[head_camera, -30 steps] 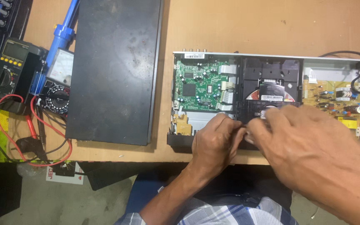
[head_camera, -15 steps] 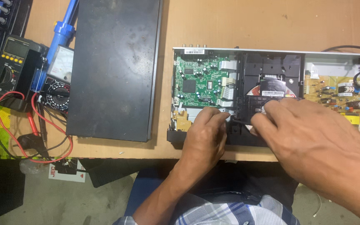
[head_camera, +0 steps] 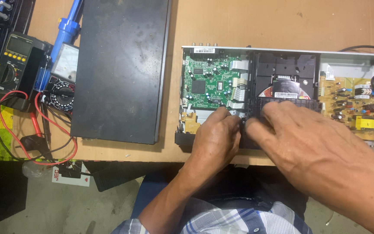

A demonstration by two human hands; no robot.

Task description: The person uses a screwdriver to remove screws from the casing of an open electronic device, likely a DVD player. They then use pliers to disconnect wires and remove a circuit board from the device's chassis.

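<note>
Your left hand (head_camera: 215, 138) lies palm down, its fingers (head_camera: 221, 113) bent onto the near edge of the opened disc player (head_camera: 282, 93). Your right hand (head_camera: 308, 143) comes from the right, fingers flat on the black disc tray (head_camera: 286, 73). Whether they pinch something, you cannot tell. The player lies on the bench (head_camera: 247, 21) with its long axis left to right, front panel toward you, under both hands, right of the removed black cover (head_camera: 120, 65).
</note>
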